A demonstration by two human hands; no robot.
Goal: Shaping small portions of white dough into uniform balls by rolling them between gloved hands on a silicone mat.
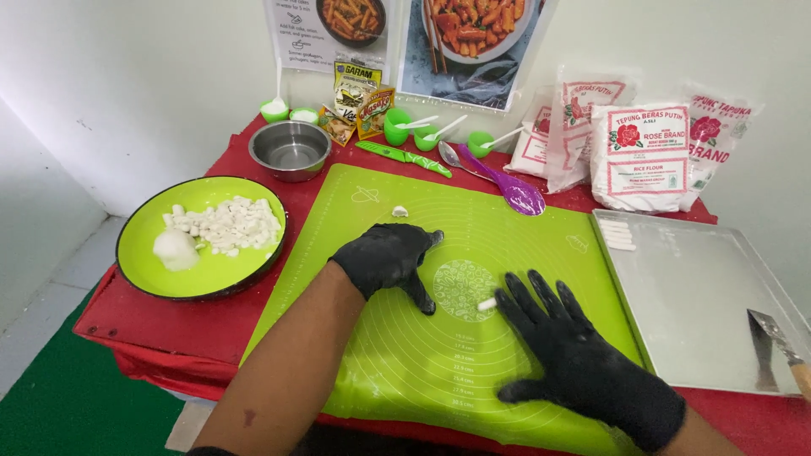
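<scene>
Bench draped in red cloth, green silicone mat on top. My left hand rests on the mat, fingers curled together, holding nothing visible. My right hand lies flat, fingers spread apart; a small white dough piece touches its index fingertip. Green plate of cut dough sits well left of my left fingers; metal tray just right of my right fingers.
</scene>
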